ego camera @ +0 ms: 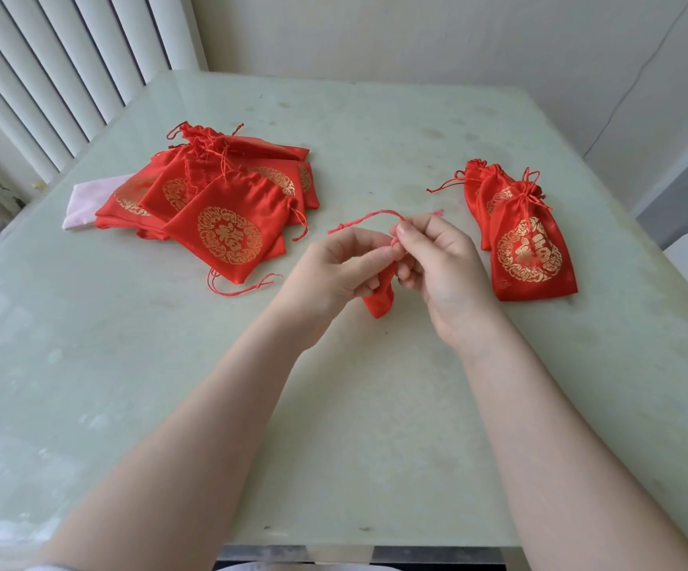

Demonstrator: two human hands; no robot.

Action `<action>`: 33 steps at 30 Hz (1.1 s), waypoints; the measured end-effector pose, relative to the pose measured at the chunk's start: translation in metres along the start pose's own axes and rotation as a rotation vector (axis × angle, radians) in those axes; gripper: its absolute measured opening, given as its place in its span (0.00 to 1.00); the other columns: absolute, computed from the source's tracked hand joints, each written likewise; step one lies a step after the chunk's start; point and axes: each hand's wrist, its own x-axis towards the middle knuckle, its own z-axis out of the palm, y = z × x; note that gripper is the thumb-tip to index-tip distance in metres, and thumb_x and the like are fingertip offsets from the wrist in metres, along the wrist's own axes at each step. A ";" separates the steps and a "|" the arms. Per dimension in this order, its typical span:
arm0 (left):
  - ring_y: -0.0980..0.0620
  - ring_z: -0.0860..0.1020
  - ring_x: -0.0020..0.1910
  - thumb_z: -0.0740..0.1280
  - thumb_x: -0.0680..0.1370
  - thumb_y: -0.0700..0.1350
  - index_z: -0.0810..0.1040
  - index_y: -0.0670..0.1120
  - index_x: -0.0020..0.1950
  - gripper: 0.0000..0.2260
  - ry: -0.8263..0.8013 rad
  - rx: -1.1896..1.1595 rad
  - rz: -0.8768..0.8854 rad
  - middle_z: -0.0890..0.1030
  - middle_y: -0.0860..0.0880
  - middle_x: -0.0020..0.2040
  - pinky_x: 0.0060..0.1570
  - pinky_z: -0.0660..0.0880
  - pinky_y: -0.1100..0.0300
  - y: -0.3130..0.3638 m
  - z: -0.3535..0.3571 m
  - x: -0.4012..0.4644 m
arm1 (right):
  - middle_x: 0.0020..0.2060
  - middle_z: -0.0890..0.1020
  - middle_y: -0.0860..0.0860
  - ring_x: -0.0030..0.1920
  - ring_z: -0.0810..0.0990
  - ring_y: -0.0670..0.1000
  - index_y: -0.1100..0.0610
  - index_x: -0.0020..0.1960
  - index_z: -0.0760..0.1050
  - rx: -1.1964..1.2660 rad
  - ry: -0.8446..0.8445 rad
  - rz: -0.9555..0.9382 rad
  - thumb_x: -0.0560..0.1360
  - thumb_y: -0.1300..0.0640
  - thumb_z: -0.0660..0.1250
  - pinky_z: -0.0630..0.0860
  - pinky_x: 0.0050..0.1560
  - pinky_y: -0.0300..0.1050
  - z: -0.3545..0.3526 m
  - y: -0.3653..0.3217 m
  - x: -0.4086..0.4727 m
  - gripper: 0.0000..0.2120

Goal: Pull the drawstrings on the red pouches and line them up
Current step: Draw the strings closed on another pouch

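Note:
Above the middle of the table, my left hand (340, 267) grips the gathered neck of a red pouch (380, 296), whose body hangs down between my hands. My right hand (437, 257) pinches that pouch's red drawstring (369, 220), which loops up and out to the left. A loose heap of red pouches with gold emblems (227, 195) lies at the left, mouths not drawn tight. At the right, three cinched pouches (527, 245) lie overlapping in a row, necks pointing away from me.
A pale pink cloth (87, 201) sticks out from under the left heap. The pale green table (354, 405) ends in a front edge near my body. White blinds (66, 76) stand at the back left, and a wall runs behind the table.

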 end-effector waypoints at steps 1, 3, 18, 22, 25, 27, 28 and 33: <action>0.58 0.71 0.30 0.66 0.76 0.40 0.77 0.44 0.43 0.02 0.005 0.050 0.011 0.77 0.50 0.33 0.39 0.70 0.63 -0.001 -0.001 0.000 | 0.25 0.73 0.45 0.24 0.68 0.43 0.56 0.39 0.72 0.001 0.001 -0.002 0.78 0.63 0.59 0.64 0.27 0.35 0.000 0.000 0.000 0.10; 0.60 0.71 0.27 0.67 0.75 0.38 0.77 0.45 0.40 0.05 0.023 0.168 0.043 0.77 0.54 0.30 0.33 0.69 0.68 -0.002 -0.002 0.000 | 0.24 0.72 0.45 0.24 0.68 0.43 0.56 0.40 0.73 -0.020 -0.006 -0.015 0.78 0.63 0.60 0.64 0.26 0.34 0.001 0.000 -0.002 0.10; 0.52 0.68 0.30 0.58 0.79 0.41 0.69 0.47 0.32 0.14 0.055 0.017 -0.181 0.76 0.46 0.38 0.31 0.63 0.61 0.001 -0.002 0.003 | 0.32 0.81 0.44 0.37 0.77 0.42 0.50 0.44 0.75 -0.033 -0.008 -0.156 0.78 0.66 0.56 0.68 0.34 0.33 -0.006 -0.008 -0.001 0.14; 0.55 0.69 0.25 0.57 0.79 0.39 0.71 0.43 0.34 0.14 -0.039 0.210 -0.084 0.76 0.44 0.37 0.28 0.63 0.64 0.003 0.001 0.000 | 0.35 0.84 0.42 0.45 0.80 0.39 0.52 0.45 0.74 -0.068 -0.061 -0.235 0.78 0.66 0.58 0.69 0.46 0.27 -0.001 -0.007 -0.004 0.11; 0.57 0.71 0.27 0.58 0.80 0.39 0.74 0.37 0.39 0.11 -0.111 0.287 -0.024 0.76 0.50 0.33 0.29 0.66 0.66 0.002 0.006 -0.003 | 0.35 0.84 0.43 0.45 0.81 0.40 0.54 0.45 0.75 -0.045 -0.074 -0.220 0.78 0.66 0.59 0.70 0.45 0.27 -0.001 -0.006 -0.003 0.11; 0.57 0.71 0.28 0.60 0.79 0.41 0.73 0.42 0.36 0.12 -0.157 0.319 0.000 0.76 0.54 0.31 0.30 0.66 0.66 0.001 0.007 -0.005 | 0.35 0.84 0.44 0.42 0.81 0.40 0.54 0.45 0.76 -0.046 -0.083 -0.203 0.78 0.67 0.59 0.72 0.43 0.29 0.000 -0.005 -0.004 0.11; 0.58 0.70 0.27 0.60 0.79 0.41 0.72 0.46 0.34 0.13 -0.165 0.349 0.012 0.75 0.56 0.29 0.29 0.66 0.66 -0.001 0.006 -0.005 | 0.35 0.84 0.44 0.40 0.80 0.40 0.54 0.45 0.76 -0.042 -0.090 -0.187 0.78 0.67 0.59 0.73 0.41 0.30 0.001 -0.005 -0.005 0.11; 0.55 0.68 0.28 0.59 0.80 0.41 0.72 0.42 0.35 0.13 -0.103 0.363 0.007 0.72 0.53 0.29 0.29 0.65 0.67 -0.004 0.005 -0.001 | 0.42 0.82 0.50 0.35 0.77 0.41 0.51 0.56 0.72 -0.044 -0.157 -0.134 0.79 0.64 0.58 0.73 0.36 0.34 0.007 -0.001 -0.004 0.11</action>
